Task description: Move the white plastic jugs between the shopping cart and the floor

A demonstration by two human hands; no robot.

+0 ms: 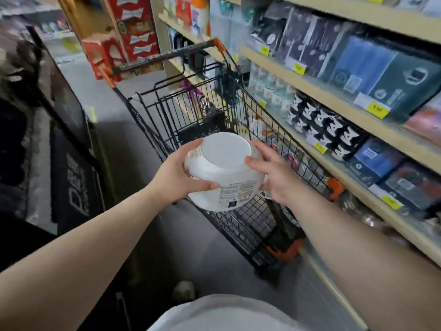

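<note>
**Head view.** The left hand [177,174] and the right hand [278,173] both grasp one white plastic jug [224,163], one hand on each side, with the fingers and thumbs curled round its body. The jug lies on its side in the air. Its flat round base faces the camera, and a printed label shows on its lower side. Its cap end points away and is hidden.

The jug is held off the grey floor [133,144], at the near end of a black wire shopping cart [257,220]. Whether it touches the wire cannot be told. The cart has orange corner guards and an orange-ended push bar [167,56] at its far end. A dark flat item with a silver coil along its top [207,108] stands inside the basket; other contents are too blurred to name.

To the right of the cart, just beside it, run pale wooden store shelves [334,91] stocked with dark, blue and black-and-white packages. Yellow price tags [378,109] are fixed to the shelf edges. Red cartons [136,32] are stacked at the far end of the aisle. Dark lettered mats [74,185] hang along the left side. Below the bare forearms are a white garment [222,314] and the toe of a pale shoe [183,291] on the floor.
</note>
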